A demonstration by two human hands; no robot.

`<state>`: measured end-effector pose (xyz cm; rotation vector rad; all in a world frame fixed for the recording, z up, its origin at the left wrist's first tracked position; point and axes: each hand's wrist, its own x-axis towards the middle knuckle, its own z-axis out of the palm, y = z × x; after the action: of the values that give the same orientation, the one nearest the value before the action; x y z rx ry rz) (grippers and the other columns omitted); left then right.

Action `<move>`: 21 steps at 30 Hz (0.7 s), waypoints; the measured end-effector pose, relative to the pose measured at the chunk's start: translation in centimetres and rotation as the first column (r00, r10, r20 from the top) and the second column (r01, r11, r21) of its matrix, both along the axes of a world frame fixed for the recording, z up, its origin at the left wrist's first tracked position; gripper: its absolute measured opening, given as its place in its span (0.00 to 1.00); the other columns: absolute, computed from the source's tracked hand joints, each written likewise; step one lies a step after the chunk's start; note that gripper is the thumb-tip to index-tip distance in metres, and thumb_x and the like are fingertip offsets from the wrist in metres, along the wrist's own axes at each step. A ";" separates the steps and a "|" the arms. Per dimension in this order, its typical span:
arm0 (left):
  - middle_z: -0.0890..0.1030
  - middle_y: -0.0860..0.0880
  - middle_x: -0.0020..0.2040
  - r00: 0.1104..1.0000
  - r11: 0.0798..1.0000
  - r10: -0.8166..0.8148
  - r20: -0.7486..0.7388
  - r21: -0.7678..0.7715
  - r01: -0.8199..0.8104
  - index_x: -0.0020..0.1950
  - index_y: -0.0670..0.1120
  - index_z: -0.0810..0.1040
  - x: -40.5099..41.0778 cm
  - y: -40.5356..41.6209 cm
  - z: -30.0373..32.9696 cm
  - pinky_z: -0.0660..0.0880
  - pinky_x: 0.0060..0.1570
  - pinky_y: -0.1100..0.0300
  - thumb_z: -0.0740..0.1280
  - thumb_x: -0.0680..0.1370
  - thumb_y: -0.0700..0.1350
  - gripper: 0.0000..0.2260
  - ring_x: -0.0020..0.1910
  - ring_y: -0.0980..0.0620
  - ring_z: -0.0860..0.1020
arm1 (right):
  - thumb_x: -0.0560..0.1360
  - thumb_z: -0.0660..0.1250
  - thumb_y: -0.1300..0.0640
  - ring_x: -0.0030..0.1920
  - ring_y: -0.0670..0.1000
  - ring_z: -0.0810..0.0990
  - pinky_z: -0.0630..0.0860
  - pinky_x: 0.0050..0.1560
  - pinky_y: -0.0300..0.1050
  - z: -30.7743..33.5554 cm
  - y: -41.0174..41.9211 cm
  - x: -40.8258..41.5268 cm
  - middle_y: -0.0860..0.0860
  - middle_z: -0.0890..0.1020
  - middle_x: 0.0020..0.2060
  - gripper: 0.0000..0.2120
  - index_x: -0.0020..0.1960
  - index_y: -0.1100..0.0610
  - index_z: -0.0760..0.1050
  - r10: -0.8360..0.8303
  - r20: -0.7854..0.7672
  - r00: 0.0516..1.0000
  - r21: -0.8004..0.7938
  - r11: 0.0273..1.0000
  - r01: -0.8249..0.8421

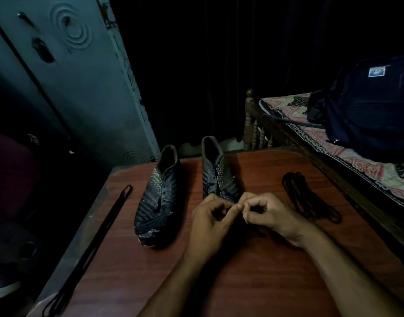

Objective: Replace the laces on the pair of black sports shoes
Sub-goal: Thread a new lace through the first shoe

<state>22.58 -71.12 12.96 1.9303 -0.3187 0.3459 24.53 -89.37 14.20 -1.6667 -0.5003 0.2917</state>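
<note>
Dim room, reddish-brown wood-grain desk (253,271) in the middle, and around it plenty of clutter: a grey-blue metal cupboard door (82,88) with embossed rings stands at the back left, and on the right a bed (333,156) with a turned wooden rail and a red, white and black patterned sheet carries a dark blue backpack (368,106). Two black sports shoes sit toes toward the camera, both with bare eyelets: the left shoe (158,197) is scuffed, its toe peeling pale, with a ribbed stripe texture across the upper; the right shoe (218,172) stands just beside it, its toe hidden behind the hands. Three lots of black lace on show: one long lace (95,243), doubled and straight, lies along the desk's left edge, well apart from the shoes; one coiled bundle of laces (311,200) lies loose to the right of the hands; and a dark strand (258,232), probably a third lace, shows in shadow beneath the right wrist. The left hand (210,223) and right hand (267,213) meet in front of the right shoe's toe, fingers curled, thumb and forefinger tips pressed together where the two hands touch; each grip looks pinched closed on something thin, though the light is too poor to make out what lies between the fingertips. Both bare forearms come in from the bottom right, crossing the near desk.
</note>
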 end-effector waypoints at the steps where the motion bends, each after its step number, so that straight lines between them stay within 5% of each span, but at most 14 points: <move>1: 0.78 0.56 0.39 1.000 1.000 0.009 0.005 0.003 -0.009 0.41 0.49 0.85 0.1 0.0 0.0 0.71 0.41 0.66 0.75 0.78 0.47 0.06 0.41 0.54 0.78 | 0.69 0.71 0.47 0.47 0.49 0.76 0.72 0.53 0.44 0.0 0.1 0.0 0.50 0.76 0.44 0.12 0.34 0.54 0.78 0.003 0.001 1.000 -0.011 1.000 -0.003; 9: 0.73 0.59 0.36 0.971 0.973 -0.231 0.068 0.020 0.231 0.40 0.47 0.84 -0.1 0.6 -0.2 0.68 0.42 0.65 0.75 0.76 0.43 0.05 0.39 0.60 0.73 | 0.71 0.69 0.38 0.38 0.41 0.77 0.71 0.45 0.40 -0.2 1.6 0.2 0.45 0.80 0.33 0.20 0.41 0.56 0.82 -0.344 0.001 0.939 -0.041 0.938 0.344; 12: 0.73 0.59 0.36 0.959 0.960 -0.280 0.050 0.025 0.279 0.39 0.50 0.83 0.0 0.6 -0.1 0.68 0.42 0.64 0.76 0.75 0.43 0.06 0.39 0.60 0.72 | 0.76 0.72 0.47 0.39 0.44 0.79 0.73 0.45 0.43 -0.5 1.9 0.3 0.54 0.84 0.38 0.12 0.40 0.55 0.83 -0.360 0.039 0.932 -0.084 0.929 0.362; 15: 0.74 0.56 0.36 0.962 0.962 -0.273 0.035 0.002 0.273 0.38 0.55 0.82 0.0 0.6 0.1 0.69 0.41 0.61 0.74 0.76 0.48 0.07 0.39 0.58 0.73 | 0.78 0.71 0.54 0.37 0.42 0.77 0.72 0.43 0.43 -0.6 1.7 0.4 0.50 0.81 0.33 0.12 0.36 0.54 0.80 -0.361 0.084 0.929 -0.119 0.922 0.369; 21: 0.77 0.45 0.36 0.981 0.968 -0.189 -0.054 -0.176 0.177 0.41 0.47 0.78 0.1 0.3 -0.4 0.71 0.40 0.51 0.71 0.77 0.52 0.10 0.37 0.53 0.74 | 0.69 0.66 0.50 0.35 0.50 0.66 0.63 0.40 0.49 0.1 0.9 0.2 0.51 0.69 0.31 0.12 0.31 0.55 0.69 -0.265 0.050 0.963 -0.046 0.963 0.267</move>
<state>22.70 -70.81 12.57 1.7258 -0.4047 0.1771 24.70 -88.46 14.28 -1.7712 -0.2972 0.0710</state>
